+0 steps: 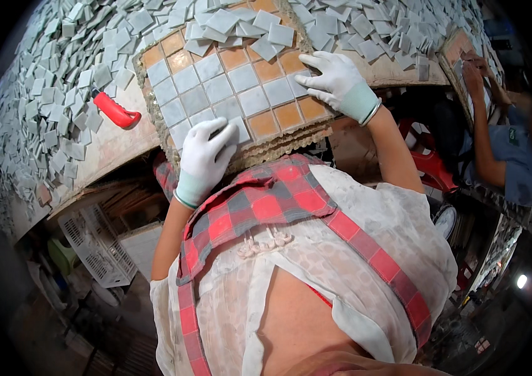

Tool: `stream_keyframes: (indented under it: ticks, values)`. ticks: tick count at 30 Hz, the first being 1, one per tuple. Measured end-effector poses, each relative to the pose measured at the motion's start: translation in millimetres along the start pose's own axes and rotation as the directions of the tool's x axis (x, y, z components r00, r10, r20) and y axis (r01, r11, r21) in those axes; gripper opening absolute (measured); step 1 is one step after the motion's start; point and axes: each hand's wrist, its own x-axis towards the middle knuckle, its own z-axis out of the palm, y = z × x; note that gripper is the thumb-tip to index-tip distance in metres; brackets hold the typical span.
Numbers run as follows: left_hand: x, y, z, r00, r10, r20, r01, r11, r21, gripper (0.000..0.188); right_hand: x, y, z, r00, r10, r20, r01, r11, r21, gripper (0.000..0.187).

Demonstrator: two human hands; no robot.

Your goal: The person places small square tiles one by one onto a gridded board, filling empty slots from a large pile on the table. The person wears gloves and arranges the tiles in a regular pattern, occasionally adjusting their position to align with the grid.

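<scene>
A tray-like board [278,139] with rough, crusted edges lies before me, bearing a grid of square tiles, some white-grey marble and some orange-brown. My left hand [206,155], in a white glove, is at the grid's near edge. Its curled fingers meet a white tile [241,130] in the near row; how firmly they grip it is hard to see. At the right edge of the grid rests my right hand [339,84], also gloved, with fingers spread and fingertips touching the tiles there. Loose white tiles [222,21] lie piled over the grid's far part.
Heaps of small white tiles [34,119] cover the table at left and far right. A red-handled tool [116,111] lies left of the board. Under the table stands a white plastic crate [98,244]. A co-worker's hands [476,69] handle another board [457,50] at right, near a red stool [432,169].
</scene>
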Motion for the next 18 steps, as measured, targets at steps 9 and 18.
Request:
stream_keyframes:
  ticks: [9,18]
  values:
    - [1,3,21,0.995,0.074,-0.060,-0.057,0.968,0.246,0.044,92,8,55,0.964,0.035,-0.262,-0.061,0.994,-0.094,0.030]
    - [-6,10,32,0.999,0.034,-0.012,-0.032,0.989,0.145,0.056,99,8,36,0.969,0.169,-0.180,-0.082,0.908,0.411,0.015]
